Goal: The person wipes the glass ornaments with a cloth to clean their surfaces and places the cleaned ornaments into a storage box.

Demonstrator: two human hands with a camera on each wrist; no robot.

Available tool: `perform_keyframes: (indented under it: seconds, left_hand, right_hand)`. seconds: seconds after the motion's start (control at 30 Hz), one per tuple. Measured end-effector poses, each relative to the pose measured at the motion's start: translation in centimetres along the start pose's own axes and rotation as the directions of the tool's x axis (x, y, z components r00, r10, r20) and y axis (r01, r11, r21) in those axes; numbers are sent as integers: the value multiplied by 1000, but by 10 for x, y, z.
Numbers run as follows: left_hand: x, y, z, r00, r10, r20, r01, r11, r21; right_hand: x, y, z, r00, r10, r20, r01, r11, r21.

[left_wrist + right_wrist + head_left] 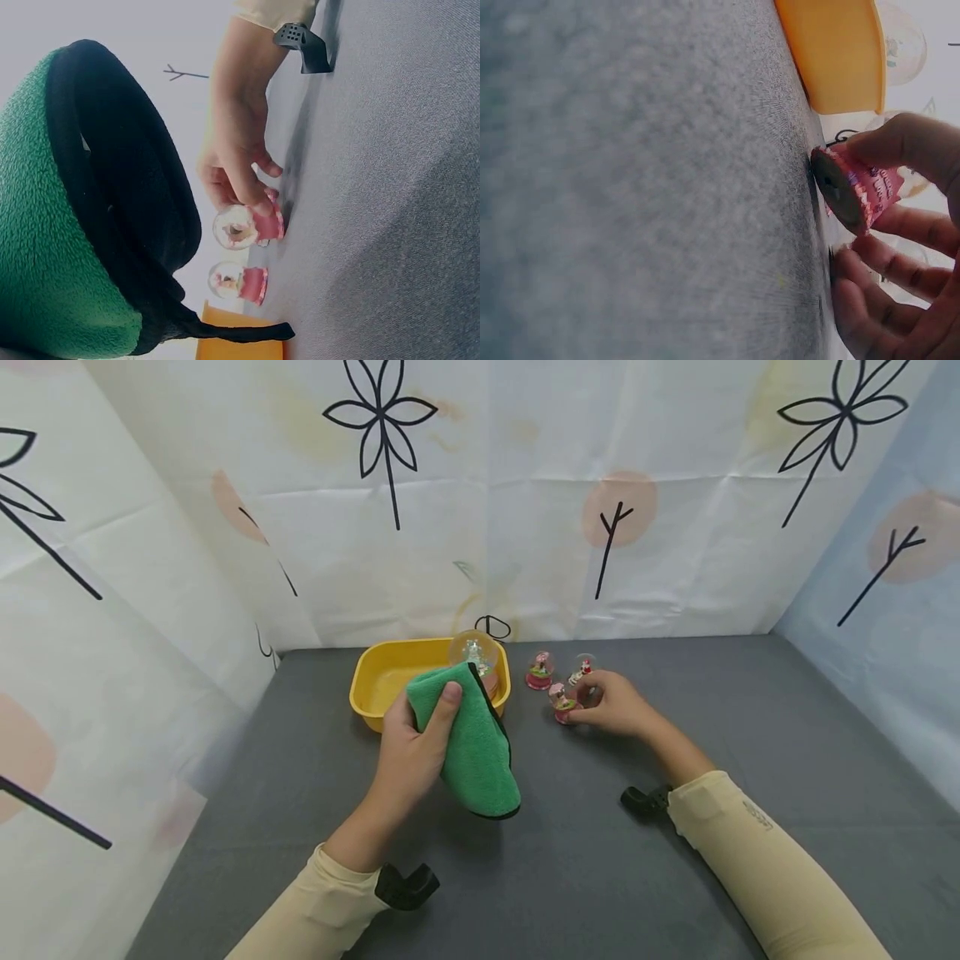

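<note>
In the head view my left hand grips a folded green cloth with black edging, thumb lying over its front. The cloth hangs in front of the yellow basin. My right hand pinches a small snow globe with a pink base between thumb and fingers. The right wrist view shows this globe's base tipped so its dark underside shows. Close behind it stand two more small snow globes, one with a pink base and one with a red-and-white figure, partly hidden by my right hand.
A yellow basin stands at the back of the grey table, near the patterned cloth wall. Inside its right end sits a larger snow globe, its lower part partly covered by the green cloth.
</note>
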State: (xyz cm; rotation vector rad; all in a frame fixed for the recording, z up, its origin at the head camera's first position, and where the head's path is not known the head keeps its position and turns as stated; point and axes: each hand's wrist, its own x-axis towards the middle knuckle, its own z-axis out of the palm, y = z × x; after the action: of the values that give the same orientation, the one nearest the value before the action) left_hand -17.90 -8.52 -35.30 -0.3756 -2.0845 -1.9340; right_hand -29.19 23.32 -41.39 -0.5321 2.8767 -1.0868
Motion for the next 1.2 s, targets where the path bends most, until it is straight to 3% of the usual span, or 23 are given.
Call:
perform_keyframes:
  seconds: [0.2,0.37,0.5,0.67,0.8,0.97,1.2]
  left_hand:
    - [-1,0,0,999,-29,-24,29,1000,0]
    - [-1,2,-2,999,-22,-31,22,1000,-10]
    - [-1,3,-2,1000,-10,-21,10,1000,-25]
    - [-3,5,-2,1000,2,-10,-2,999,-53]
    - [-4,7,-2,1000,17,8,-16,998,-65]
    - [-7,9,-3,998,22,52,-19,998,-67]
    - [-9,12,-2,988,92,125,-80,992,-96]
  right_hand:
    - [-6,-6,-2,1000,29,-7,-29,998,63]
    - [-13,-14,-6,997,36,-62,-26,988,155]
    - [-22,-28,-17,993,16,-115,15,964,265]
    - [-34,-61,-29,981,-88,-174,147,922,359]
    - [-46,-93,-29,955,-220,-200,287,857,429]
    - [-62,-127,-23,902,-374,-217,432,791,434]
    - [-74,-156,-16,847,-448,-285,530,740,414]
